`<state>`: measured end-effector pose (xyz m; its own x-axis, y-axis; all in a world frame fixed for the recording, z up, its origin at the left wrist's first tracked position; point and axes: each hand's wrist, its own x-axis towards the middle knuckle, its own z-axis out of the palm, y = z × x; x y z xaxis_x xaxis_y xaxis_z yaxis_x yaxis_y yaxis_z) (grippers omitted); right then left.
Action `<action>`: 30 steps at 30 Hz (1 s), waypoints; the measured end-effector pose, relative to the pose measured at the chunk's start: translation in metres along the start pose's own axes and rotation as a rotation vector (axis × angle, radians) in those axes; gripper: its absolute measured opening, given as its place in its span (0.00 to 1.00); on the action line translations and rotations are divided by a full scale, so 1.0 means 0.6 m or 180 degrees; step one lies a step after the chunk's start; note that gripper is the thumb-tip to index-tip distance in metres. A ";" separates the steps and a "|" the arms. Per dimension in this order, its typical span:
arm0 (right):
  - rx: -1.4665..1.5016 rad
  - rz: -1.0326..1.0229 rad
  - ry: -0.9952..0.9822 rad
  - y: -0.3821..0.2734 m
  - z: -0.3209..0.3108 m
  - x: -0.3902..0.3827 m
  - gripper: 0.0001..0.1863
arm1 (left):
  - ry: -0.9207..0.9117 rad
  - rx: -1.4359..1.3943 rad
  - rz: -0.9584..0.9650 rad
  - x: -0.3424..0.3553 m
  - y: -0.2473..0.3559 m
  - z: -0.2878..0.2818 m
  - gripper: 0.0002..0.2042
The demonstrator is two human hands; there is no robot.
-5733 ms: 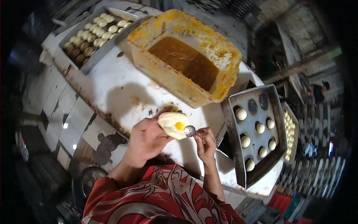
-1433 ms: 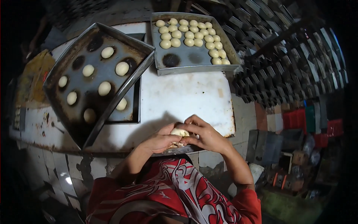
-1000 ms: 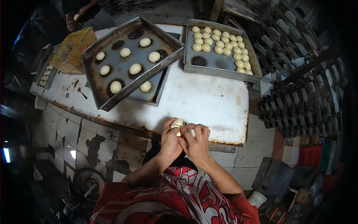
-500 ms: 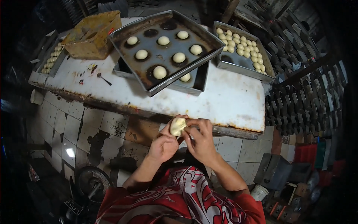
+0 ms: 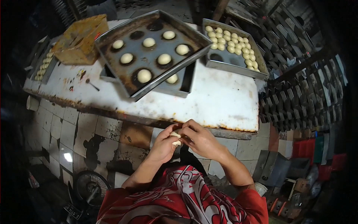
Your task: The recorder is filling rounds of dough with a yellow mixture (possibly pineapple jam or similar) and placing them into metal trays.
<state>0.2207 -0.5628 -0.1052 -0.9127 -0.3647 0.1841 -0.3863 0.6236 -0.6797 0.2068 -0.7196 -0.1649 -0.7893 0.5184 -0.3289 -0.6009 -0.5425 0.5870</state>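
Observation:
Just off the table's near edge, a piece of pale dough (image 5: 175,136) is held between my two hands. My left hand (image 5: 164,143) cups it with the thumb across its near side. Against its right side press the bent fingers of my right hand (image 5: 196,137); the fingers cover much of the dough. Beyond, a scorched metal tray (image 5: 138,52) bears several round dough balls (image 5: 144,76) set apart. It lies askew on another metal tray (image 5: 185,83), where one dough ball (image 5: 172,78) shows.
The white-topped table (image 5: 220,97) has a rusty edge. At its right end a deep tray (image 5: 238,71) holds rows of dough balls. A stained yellow tub (image 5: 80,43) stands left, near a spoon (image 5: 92,85) and a tray (image 5: 46,71). Metal tins (image 5: 305,89) are stacked at the right.
My hands have closed further round the dough, which now shows less between the fingers. The view has shifted, so the table and trays appear farther left.

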 end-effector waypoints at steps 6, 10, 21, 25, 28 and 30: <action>0.0030 -0.0134 0.0876 0.112 -0.043 -0.061 0.10 | 0.0957 -0.0511 0.0128 0.110 -0.080 0.130 0.18; -0.0215 -0.0142 0.1351 0.188 -0.120 -0.079 0.09 | 0.0275 0.2249 0.1362 0.156 -0.112 0.169 0.18; 0.1024 0.0526 0.2056 0.292 -0.132 -0.108 0.11 | 0.0224 0.3166 0.1947 0.265 -0.180 0.241 0.10; 0.0297 0.0460 0.1732 0.363 -0.102 -0.133 0.11 | 0.0171 0.4959 0.2896 0.381 -0.201 0.136 0.18; 0.0546 0.1161 0.1868 0.446 -0.126 -0.084 0.08 | -0.0175 0.6266 0.2508 0.356 -0.167 0.170 0.26; 0.0674 0.0973 0.1786 0.451 -0.130 -0.027 0.08 | -0.0385 0.5028 0.2408 0.335 -0.129 0.185 0.30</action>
<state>0.1204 -0.3344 -0.2367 -0.9298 0.2570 0.2635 -0.1172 0.4719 -0.8738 0.1087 -0.5000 -0.1942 -0.7556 0.5596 0.3404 0.6062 0.4004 0.6872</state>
